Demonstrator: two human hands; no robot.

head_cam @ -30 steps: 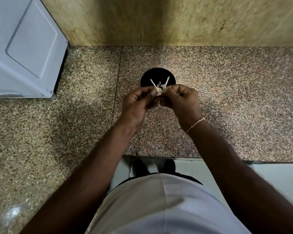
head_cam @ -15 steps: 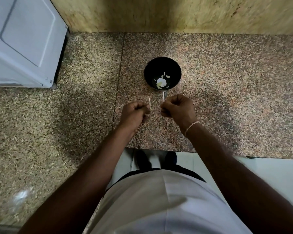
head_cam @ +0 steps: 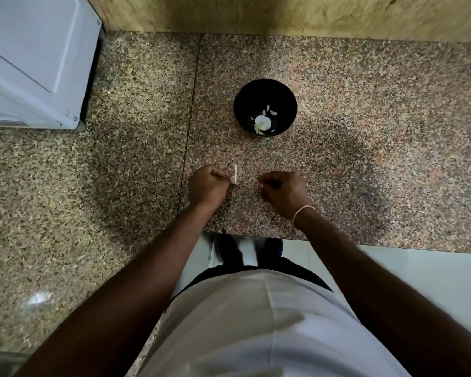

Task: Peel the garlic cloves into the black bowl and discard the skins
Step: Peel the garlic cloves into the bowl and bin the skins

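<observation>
1. The speckled stone worktop [head_cam: 365, 159] lies under both our hands.
2. A white appliance [head_cam: 33, 61] stands well off beyond our left hand.
3. The black bowl [head_cam: 265, 107] sits ahead of our hands, apart from both, with peeled garlic cloves [head_cam: 263, 121] in its bottom.
4. Our left hand [head_cam: 207, 186] is curled, pinching a thin strip of garlic skin [head_cam: 235, 176] that sticks up.
5. Our right hand [head_cam: 283, 191] is curled tight; we cannot tell whether it holds anything.
</observation>
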